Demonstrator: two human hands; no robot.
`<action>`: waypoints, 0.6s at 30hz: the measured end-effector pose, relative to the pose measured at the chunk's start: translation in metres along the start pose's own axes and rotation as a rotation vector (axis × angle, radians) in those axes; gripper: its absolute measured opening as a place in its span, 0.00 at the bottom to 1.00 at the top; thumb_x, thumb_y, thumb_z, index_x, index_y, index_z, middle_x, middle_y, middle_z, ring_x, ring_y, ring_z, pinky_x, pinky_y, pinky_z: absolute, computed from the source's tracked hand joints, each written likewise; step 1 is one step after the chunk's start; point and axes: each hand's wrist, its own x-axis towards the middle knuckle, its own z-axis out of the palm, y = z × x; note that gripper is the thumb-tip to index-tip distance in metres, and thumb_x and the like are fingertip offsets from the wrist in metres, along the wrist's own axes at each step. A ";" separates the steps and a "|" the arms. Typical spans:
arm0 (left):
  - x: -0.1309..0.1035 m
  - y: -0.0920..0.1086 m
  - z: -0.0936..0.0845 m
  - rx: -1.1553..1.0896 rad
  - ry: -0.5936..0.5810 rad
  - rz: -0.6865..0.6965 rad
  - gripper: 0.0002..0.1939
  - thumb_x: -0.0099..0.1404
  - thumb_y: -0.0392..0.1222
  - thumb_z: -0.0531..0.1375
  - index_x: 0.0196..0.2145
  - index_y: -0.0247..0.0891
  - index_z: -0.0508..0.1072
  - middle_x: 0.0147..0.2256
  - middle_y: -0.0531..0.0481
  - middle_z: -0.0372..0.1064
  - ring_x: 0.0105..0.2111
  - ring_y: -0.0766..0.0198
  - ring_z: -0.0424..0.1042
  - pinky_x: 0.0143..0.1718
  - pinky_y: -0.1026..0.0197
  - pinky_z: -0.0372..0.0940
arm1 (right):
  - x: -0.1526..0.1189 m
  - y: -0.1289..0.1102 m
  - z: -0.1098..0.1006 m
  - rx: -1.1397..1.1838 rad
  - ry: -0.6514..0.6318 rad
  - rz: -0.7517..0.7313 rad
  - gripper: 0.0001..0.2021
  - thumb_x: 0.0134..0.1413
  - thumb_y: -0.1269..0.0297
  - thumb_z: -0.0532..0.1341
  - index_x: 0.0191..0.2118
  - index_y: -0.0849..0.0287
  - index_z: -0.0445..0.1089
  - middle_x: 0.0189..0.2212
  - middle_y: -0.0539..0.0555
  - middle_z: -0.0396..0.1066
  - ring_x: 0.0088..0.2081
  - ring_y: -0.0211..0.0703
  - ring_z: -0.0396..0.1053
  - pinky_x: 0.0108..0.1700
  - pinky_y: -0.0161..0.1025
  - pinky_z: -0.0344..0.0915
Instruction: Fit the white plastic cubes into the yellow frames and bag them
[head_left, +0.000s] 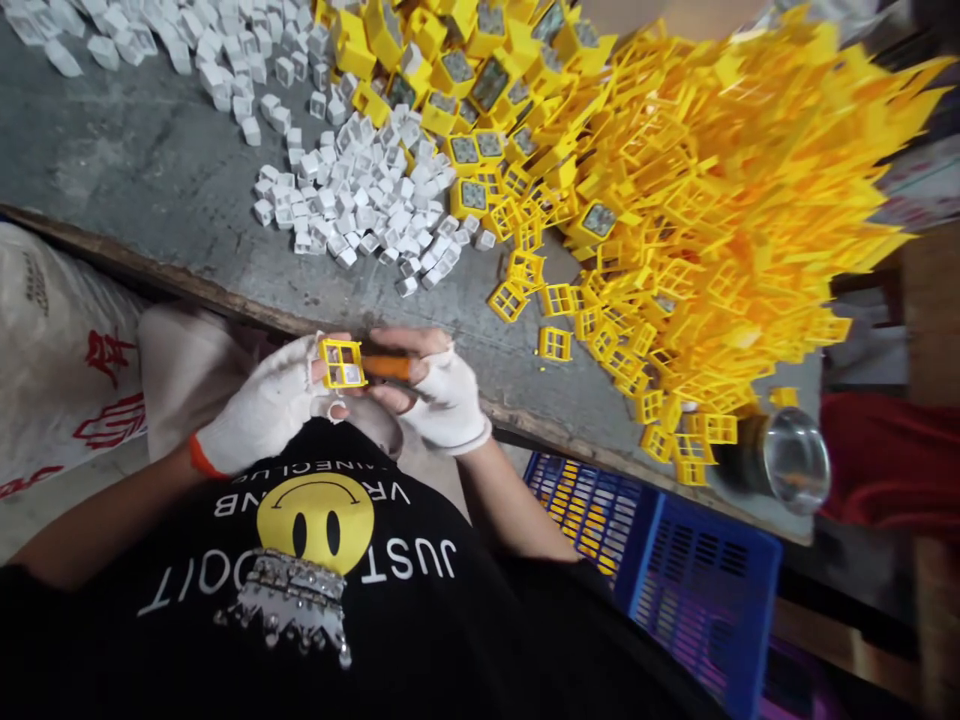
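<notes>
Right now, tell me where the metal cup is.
In the head view, the metal cup is at the right end of the table, between the yellow frames on its left and the red cloth on its right.

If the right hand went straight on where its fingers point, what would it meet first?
Most likely the yellow frame held in the left hand, close ahead of the right hand, though depth is unclear.

Workshop, small plastic parts.
Worn grey worktable (112,150), bearing loose heaps of white plastic pieces (367,185) and yellow plastic frames (712,170); blue slatted crate (701,590) below; printed white sack (45,330) alongside; metal-rimmed cup (796,460).
</notes>
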 end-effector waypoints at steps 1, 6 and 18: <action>0.000 0.001 0.001 -0.002 0.016 0.000 0.19 0.64 0.42 0.74 0.51 0.38 0.81 0.47 0.44 0.81 0.41 0.56 0.79 0.36 0.58 0.75 | 0.004 0.011 -0.005 -0.054 0.001 0.044 0.15 0.73 0.48 0.59 0.54 0.46 0.79 0.53 0.56 0.82 0.54 0.55 0.77 0.56 0.56 0.73; 0.000 0.003 0.007 -0.038 0.119 -0.023 0.20 0.63 0.40 0.74 0.52 0.36 0.79 0.43 0.46 0.80 0.39 0.57 0.80 0.35 0.59 0.74 | 0.043 0.071 -0.009 -0.400 -0.128 0.199 0.13 0.69 0.65 0.60 0.53 0.49 0.79 0.53 0.59 0.80 0.52 0.58 0.73 0.58 0.62 0.68; 0.002 0.001 -0.001 -0.017 0.071 -0.024 0.18 0.67 0.42 0.72 0.53 0.36 0.79 0.44 0.44 0.82 0.38 0.56 0.81 0.35 0.60 0.74 | 0.025 0.048 0.006 0.405 0.069 0.288 0.21 0.64 0.40 0.66 0.48 0.52 0.73 0.39 0.52 0.77 0.38 0.45 0.76 0.43 0.45 0.76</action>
